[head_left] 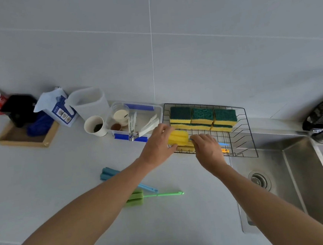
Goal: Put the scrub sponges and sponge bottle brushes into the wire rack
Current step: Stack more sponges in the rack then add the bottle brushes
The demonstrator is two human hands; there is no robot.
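A black wire rack (248, 123) stands on the counter beside the sink. Several green-and-yellow scrub sponges (203, 118) are stacked along its back. My left hand (156, 146) grips the yellow sponge head of a bottle brush (178, 138) at the rack's front left. My right hand (207, 147) pinches that brush's blue handle, which pokes out to the right. Another yellow sponge brush (186, 149) with an orange handle tip lies in the rack beneath it. On the counter lie a blue sponge brush (107, 174) and a green sponge brush (135, 197), partly hidden by my left forearm.
A steel sink (289, 180) lies right of the rack. Left of the rack stand a clear blue-clipped container (156, 111), a paper cup (95, 126), a translucent jug (89, 103), a paper packet (56, 107) and a wooden tray (24, 139).
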